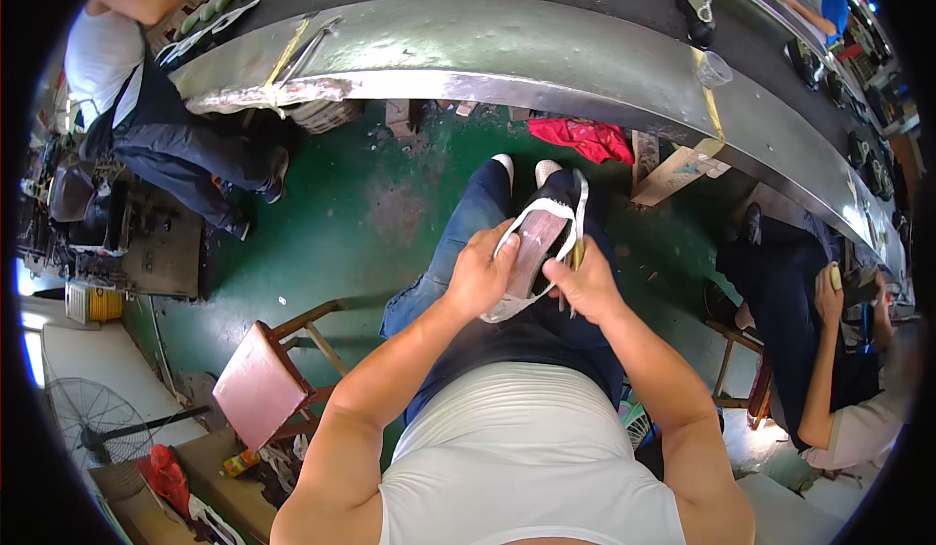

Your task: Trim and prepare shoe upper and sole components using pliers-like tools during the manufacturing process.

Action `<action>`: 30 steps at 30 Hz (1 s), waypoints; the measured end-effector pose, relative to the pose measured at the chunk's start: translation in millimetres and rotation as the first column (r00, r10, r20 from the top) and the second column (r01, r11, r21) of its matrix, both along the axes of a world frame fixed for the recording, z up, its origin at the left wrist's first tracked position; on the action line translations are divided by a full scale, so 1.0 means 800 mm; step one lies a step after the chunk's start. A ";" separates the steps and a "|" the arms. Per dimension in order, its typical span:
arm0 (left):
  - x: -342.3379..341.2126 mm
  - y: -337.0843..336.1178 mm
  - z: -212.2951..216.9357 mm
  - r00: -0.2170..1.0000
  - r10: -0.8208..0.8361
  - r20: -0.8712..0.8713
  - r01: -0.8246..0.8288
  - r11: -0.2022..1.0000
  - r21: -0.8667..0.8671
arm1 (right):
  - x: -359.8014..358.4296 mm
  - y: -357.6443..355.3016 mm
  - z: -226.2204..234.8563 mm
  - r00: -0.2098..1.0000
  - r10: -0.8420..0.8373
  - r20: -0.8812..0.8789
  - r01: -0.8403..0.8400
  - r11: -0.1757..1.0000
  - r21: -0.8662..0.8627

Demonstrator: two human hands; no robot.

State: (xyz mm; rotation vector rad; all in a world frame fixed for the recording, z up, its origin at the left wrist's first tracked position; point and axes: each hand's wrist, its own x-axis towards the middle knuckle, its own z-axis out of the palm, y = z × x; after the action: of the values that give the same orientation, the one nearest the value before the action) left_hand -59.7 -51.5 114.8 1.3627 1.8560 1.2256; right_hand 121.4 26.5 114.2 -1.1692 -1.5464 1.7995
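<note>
Over my lap lies a half-made shoe (534, 249), sole side up, with a pinkish-brown inner sole and a white edge folded round it. My left hand (482, 268) is closed round its left side, thumb on the white edge. At the shoe's right side my right hand (591, 286) is closed, its thumb against the edge. A slim tool with a yellowish part (577, 253) sticks out of that hand; its exact kind is partly hidden by my fingers. A pale strip curves up beyond the shoe's right side.
Ahead runs a metal-edged conveyor bench (439, 48) with a black shoe (695, 17) on it. Red cloth (583, 139) lies beneath. A wooden stool (261, 385) and fan (93, 433) stand left. One person (107, 67) stands left; another (868, 408) sits right, hands occupied.
</note>
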 end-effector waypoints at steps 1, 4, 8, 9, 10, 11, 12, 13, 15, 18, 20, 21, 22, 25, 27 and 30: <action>-0.001 0.008 -0.004 1.000 -0.010 0.001 0.010 1.000 0.002 | 0.005 -0.003 -0.007 0.993 0.019 0.117 -0.014 0.999 -0.045; -0.003 0.028 -0.011 0.961 0.074 0.265 0.051 0.899 -0.436 | 0.017 -0.020 -0.029 0.983 0.039 0.179 0.001 0.976 -0.218; -0.018 0.046 -0.031 0.958 -0.105 0.267 0.241 0.800 -0.550 | 0.028 -0.026 -0.030 0.997 0.003 0.077 0.022 0.946 -0.322; -0.021 0.050 -0.038 0.894 -0.119 0.432 0.346 0.795 -0.498 | 0.031 -0.020 -0.033 0.997 -0.003 0.075 0.027 0.946 -0.324; -0.024 0.054 -0.045 0.803 -0.130 0.582 0.438 0.790 -0.428 | 0.039 -0.012 -0.040 0.996 0.042 0.079 -0.018 0.959 -0.283; -0.028 0.057 -0.051 0.793 -0.132 0.595 0.479 0.738 -0.475 | 0.046 -0.004 -0.046 0.992 0.087 0.086 -0.064 0.968 -0.241; -0.024 0.058 -0.049 0.793 -0.135 0.594 0.482 0.736 -0.476 | 0.048 0.005 -0.045 0.987 0.092 0.128 -0.058 0.968 -0.246; -0.018 0.059 -0.048 0.717 -0.103 0.689 0.522 0.735 -0.433 | 0.054 0.011 -0.042 0.983 0.118 0.143 -0.080 0.965 -0.249; -0.009 0.056 -0.049 0.595 -0.057 0.802 0.581 0.719 -0.380 | 0.066 0.018 -0.040 0.976 0.147 0.158 -0.104 0.963 -0.250; 0.003 0.052 -0.050 0.618 -0.121 0.777 0.633 0.663 -0.401 | 0.094 0.013 -0.045 0.959 0.211 0.187 -0.135 0.926 -0.353; 0.002 0.051 -0.044 0.574 -0.123 0.809 0.659 0.656 -0.368 | 0.117 -0.005 -0.044 0.986 -0.013 0.164 0.047 0.978 -0.205; -0.001 0.050 -0.037 0.498 -0.121 0.859 0.704 0.635 -0.319 | 0.132 -0.009 -0.038 0.975 0.022 0.220 -0.010 0.999 -0.052; -0.004 0.048 -0.034 0.419 -0.115 0.901 0.742 0.615 -0.267 | 0.135 -0.010 -0.020 0.975 0.025 0.222 -0.012 0.998 -0.058; 0.008 0.028 -0.062 0.373 -0.295 0.880 0.724 0.686 -0.077 | 0.148 -0.009 0.028 0.760 0.358 0.542 -0.442 0.896 0.029; 0.018 0.016 -0.061 0.425 -0.282 0.860 0.702 0.703 -0.116 | 0.145 -0.001 0.033 0.723 0.405 0.559 -0.546 0.831 0.104; 0.025 0.005 -0.081 0.539 -0.316 0.781 0.661 0.733 -0.160 | 0.134 0.009 0.032 0.648 0.438 0.623 -0.667 0.721 0.187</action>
State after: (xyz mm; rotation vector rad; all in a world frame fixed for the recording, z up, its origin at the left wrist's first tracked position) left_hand -39.7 -47.2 50.3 0.8629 0.9630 0.7651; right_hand 228.9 33.4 139.6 -1.0980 -2.7405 1.3855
